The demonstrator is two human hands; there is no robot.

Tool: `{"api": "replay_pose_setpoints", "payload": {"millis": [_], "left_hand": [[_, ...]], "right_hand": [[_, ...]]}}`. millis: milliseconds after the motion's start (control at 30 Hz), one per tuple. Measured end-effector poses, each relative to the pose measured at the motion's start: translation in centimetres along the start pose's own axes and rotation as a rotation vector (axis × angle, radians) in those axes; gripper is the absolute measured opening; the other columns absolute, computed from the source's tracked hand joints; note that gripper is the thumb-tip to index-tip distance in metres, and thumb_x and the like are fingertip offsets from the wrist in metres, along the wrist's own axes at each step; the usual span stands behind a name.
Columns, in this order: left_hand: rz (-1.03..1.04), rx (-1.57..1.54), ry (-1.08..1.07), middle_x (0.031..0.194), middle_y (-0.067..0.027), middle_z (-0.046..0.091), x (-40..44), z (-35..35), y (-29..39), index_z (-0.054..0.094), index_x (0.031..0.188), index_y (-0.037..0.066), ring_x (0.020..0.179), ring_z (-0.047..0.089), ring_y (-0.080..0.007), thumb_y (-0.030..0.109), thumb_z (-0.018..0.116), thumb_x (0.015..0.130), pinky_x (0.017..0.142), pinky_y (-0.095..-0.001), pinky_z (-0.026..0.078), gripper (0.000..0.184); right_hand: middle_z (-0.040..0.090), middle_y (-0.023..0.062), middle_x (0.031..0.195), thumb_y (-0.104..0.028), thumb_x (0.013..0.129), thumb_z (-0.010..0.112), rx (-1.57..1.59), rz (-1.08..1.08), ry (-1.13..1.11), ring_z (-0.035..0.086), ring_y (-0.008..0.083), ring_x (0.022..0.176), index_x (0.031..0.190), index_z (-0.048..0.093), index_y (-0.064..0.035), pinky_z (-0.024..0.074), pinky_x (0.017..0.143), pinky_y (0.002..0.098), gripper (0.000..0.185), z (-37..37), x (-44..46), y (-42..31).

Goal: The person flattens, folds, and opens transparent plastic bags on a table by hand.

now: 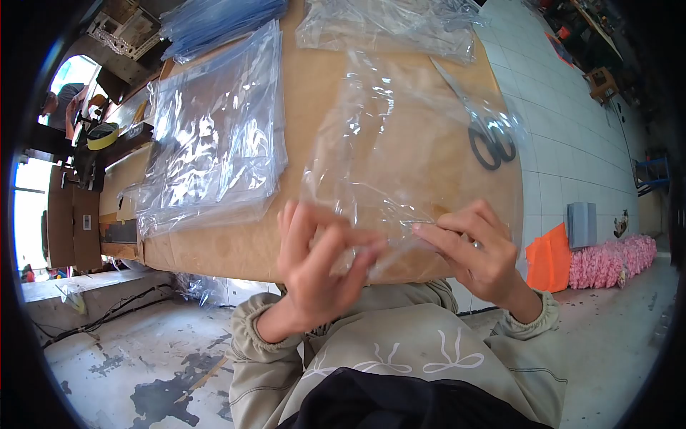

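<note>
A clear plastic bag lies over the brown tabletop in front of me, its near edge lifted a little. My right hand pinches this edge between thumb and index finger. At the edge's left part is my left hand, thumb and index finger pressed together on the plastic, slightly blurred, with the other fingers curled. Scissors with dark handles rest on the right of the table, partly seen through the film, blades pointing away from me.
A stack of clear plastic bags lies on the left of the table. Bluish plastic sheets and more clear plastic are at the far side. On the floor to the right are an orange bag and a pink bundle.
</note>
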State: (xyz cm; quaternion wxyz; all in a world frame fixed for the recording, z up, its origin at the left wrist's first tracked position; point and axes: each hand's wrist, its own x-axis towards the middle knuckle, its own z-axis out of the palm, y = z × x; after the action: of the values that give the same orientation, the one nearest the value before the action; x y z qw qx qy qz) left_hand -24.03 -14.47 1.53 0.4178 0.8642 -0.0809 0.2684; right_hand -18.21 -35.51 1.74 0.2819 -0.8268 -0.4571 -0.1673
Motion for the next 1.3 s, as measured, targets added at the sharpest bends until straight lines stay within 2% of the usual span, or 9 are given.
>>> {"api": "replay_pose_setpoints", "payload": {"millis": [100,267,367,533,600,667,833,1000,1300], "left_hand": [[0.466,0.227,0.128,0.084,-0.0015,0.049,-2.9,-0.8,0.5,0.071,0.08,0.012,0.07,0.045,-0.0127,0.012,0.073,0.063,0.062,-0.0235,0.034,0.017],[0.695,0.389,0.238,0.087,0.0074,0.051,-7.8,2.5,1.2,0.074,0.08,0.023,0.072,0.04,-0.0082,0.017,0.064,0.07,0.081,-0.0287,0.036,0.014],[0.709,0.501,0.349,0.08,0.0129,0.051,-11.2,6.2,0.2,0.076,0.086,0.025,0.074,0.038,-0.0079,0.021,0.059,0.072,0.1,-0.0402,0.023,0.023],[0.679,0.421,0.221,0.073,0.0114,0.05,-9.2,5.3,1.0,0.077,0.088,0.025,0.07,0.038,-0.0084,0.019,0.059,0.063,0.113,-0.047,0.002,0.032],[0.601,0.416,0.177,0.077,0.0084,0.048,-8.4,4.7,1.3,0.076,0.09,0.023,0.069,0.037,-0.0109,0.019,0.065,0.057,0.093,-0.0385,0.018,0.035],[0.54,0.403,0.153,0.077,0.0057,0.046,-8.2,4.5,1.2,0.075,0.09,0.02,0.067,0.037,-0.0129,0.019,0.073,0.054,0.077,-0.0317,0.025,0.036],[0.366,0.39,0.211,0.071,0.0075,0.044,-8.4,5.1,1.2,0.077,0.092,0.023,0.064,0.036,-0.0112,0.027,0.073,0.062,0.071,-0.0297,0.023,0.031],[0.258,0.4,0.12,0.069,0.0055,0.041,-7.9,4.0,1.6,0.076,0.094,0.021,0.063,0.037,-0.0117,0.033,0.071,0.075,0.067,-0.0274,0.025,0.022],[0.085,0.172,0.051,0.069,0.0044,0.043,-7.6,3.3,1.6,0.074,0.091,0.015,0.062,0.041,-0.0135,0.02,0.075,0.071,0.064,-0.0276,0.027,0.021]], "right_hand": [[0.058,-0.0051,0.089,-0.013,0.06,0.075,-0.215,-0.243,0.179,0.045,0.0151,0.074,0.095,0.074,-0.0175,0.0377,0.057,0.0257,0.036,0.4,-0.8,0.6],[0.054,-0.0083,0.097,-0.013,0.059,0.075,-0.327,-0.274,0.294,0.041,0.0155,0.081,0.094,0.075,-0.0275,0.0364,0.065,0.0296,0.037,0.8,-1.6,1.1],[0.051,-0.0045,0.101,-0.009,0.061,0.075,-0.323,-0.147,0.298,0.044,0.0165,0.083,0.093,0.076,-0.0262,0.0384,0.066,0.0315,0.036,1.0,-2.7,1.4],[0.052,0.0047,0.095,0.007,0.071,0.068,0.393,0.43,0.403,0.059,0.0167,0.082,0.097,0.07,-0.0062,0.0507,0.066,0.0265,0.03,2.2,-4.4,-0.3],[0.055,0.0065,0.094,0.007,0.079,0.064,0.833,0.727,0.654,0.062,0.0156,0.08,0.095,0.065,-0.0004,0.0523,0.068,0.0256,0.018,2.0,-4.3,-2.6],[0.058,0.0066,0.091,0.003,0.083,0.064,0.925,0.805,0.244,0.063,0.0139,0.079,0.091,0.061,0.0015,0.0517,0.069,0.025,0.009,0.2,-5.6,-3.0],[0.063,0.0085,0.085,-0.003,0.084,0.066,0.885,0.71,-0.087,0.063,0.0136,0.075,0.09,0.06,0.0017,0.0487,0.065,0.0249,0.009,-0.5,-5.3,-4.3],[0.062,0.0089,0.084,-0.002,0.083,0.064,1.028,0.691,-0.049,0.06,0.0169,0.079,0.085,0.061,0.0011,0.0459,0.07,0.0272,0.005,-0.1,-4.8,-4.0],[0.056,0.012,0.096,-0.006,0.082,0.066,1.039,0.63,-0.025,0.055,0.019,0.091,0.081,0.062,-0.0005,0.0431,0.076,0.0275,0.007,0.5,-4.3,-3.7]]}}
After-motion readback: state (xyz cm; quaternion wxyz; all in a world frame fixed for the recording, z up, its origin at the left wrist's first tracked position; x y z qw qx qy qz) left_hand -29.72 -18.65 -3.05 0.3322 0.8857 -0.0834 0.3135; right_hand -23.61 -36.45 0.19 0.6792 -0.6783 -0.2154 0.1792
